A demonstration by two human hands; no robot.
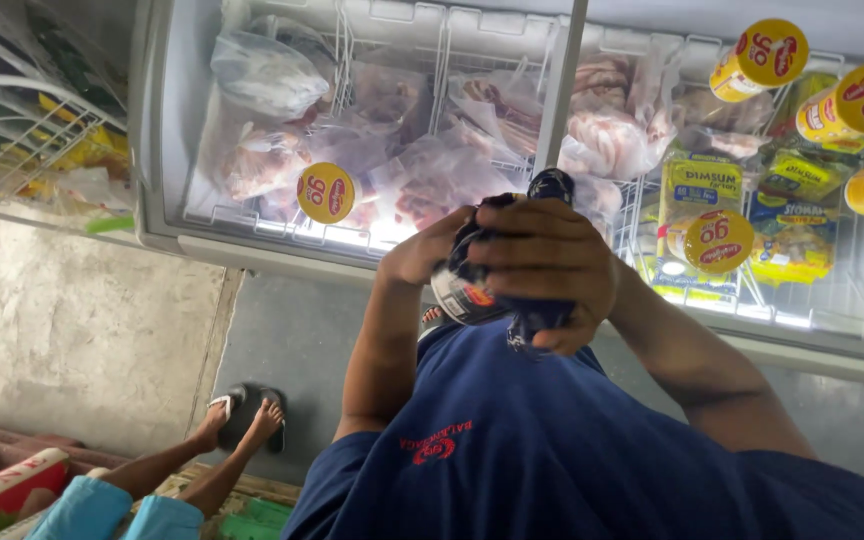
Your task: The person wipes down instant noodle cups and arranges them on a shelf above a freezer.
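Both my hands are raised in front of my chest over my navy shirt [552, 450]. My right hand [547, 265] is wrapped over a dark blue cloth [532, 320] that covers a small dark-capped container [462, 295] with a white and red label. My left hand [422, 250] grips the same container from the left side. The container's dark top [552, 185] pokes out above my fingers. The cloth hides most of the container.
A glass-topped chest freezer [192, 240] stands ahead, holding bags of frozen meat [422, 170] and yellow packets [697, 190], with round yellow stickers [325, 192] on the lid. Another person's bare legs in sandals [242, 420] are at lower left. A wire rack [32, 140] is at far left.
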